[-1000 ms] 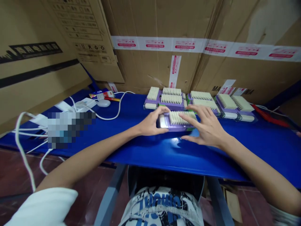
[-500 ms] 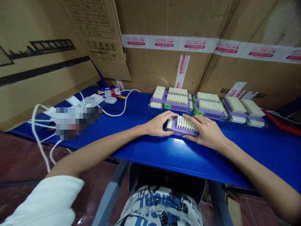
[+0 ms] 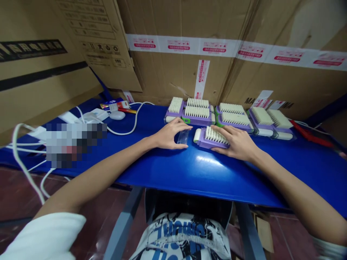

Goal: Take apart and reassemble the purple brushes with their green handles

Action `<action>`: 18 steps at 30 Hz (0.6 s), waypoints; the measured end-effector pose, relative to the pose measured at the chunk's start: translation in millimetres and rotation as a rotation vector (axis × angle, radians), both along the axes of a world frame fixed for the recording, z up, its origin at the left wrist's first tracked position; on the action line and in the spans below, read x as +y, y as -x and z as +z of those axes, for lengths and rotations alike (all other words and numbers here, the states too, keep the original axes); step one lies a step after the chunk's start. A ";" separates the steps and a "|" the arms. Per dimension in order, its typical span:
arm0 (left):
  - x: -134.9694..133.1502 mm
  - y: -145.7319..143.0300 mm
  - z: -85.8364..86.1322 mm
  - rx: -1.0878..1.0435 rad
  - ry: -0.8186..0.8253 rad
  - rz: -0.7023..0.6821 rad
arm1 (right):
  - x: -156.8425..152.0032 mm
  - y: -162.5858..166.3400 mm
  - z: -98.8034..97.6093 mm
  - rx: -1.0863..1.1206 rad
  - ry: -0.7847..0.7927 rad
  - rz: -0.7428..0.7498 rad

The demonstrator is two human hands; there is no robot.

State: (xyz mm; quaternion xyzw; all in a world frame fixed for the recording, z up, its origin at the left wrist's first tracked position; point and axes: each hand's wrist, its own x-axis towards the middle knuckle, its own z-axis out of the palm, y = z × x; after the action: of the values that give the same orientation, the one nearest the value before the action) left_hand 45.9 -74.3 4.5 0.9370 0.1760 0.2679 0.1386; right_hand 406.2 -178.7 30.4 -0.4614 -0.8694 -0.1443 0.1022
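My right hand [image 3: 237,142] grips a purple brush [image 3: 210,143] with cream bristles facing up, fingers over its right end. A white roller-like piece [image 3: 197,135] shows at the brush's left end. Left of it and apart from it, my left hand [image 3: 172,134] pinches a small clear plastic cover [image 3: 183,137] between thumb and fingers. Both hands are just over the blue table [image 3: 168,169], near its middle.
Behind the hands, several similar brushes stand in a row, among them a purple and green one [image 3: 197,112] and a wider one [image 3: 234,117]. White cables [image 3: 135,124] and a power strip [image 3: 96,115] lie at left. Cardboard [image 3: 173,76] walls the back; a red item [image 3: 311,135] lies at right.
My left hand has pulled the clear cover off the brush's left end and moved left with it. The brush stays in my right hand. The view has shifted slightly.
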 end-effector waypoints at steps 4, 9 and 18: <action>-1.6 0.2 0.6 0.064 -0.136 0.065 | 0.1 2.8 -0.3 0.026 0.013 0.031; -4.5 -0.5 2.7 -0.029 -0.257 0.021 | -1.4 9.6 -2.0 0.171 0.073 0.001; -36.5 -18.1 8.2 -0.315 -0.352 -0.176 | -5.6 19.6 10.4 0.660 0.359 0.092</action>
State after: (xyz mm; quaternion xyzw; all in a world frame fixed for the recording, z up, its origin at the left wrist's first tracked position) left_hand 64.0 -110.8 12.7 0.9051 0.0206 0.4241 0.0217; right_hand 386.5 -184.3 40.8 -0.4539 -0.8210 0.1718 0.3008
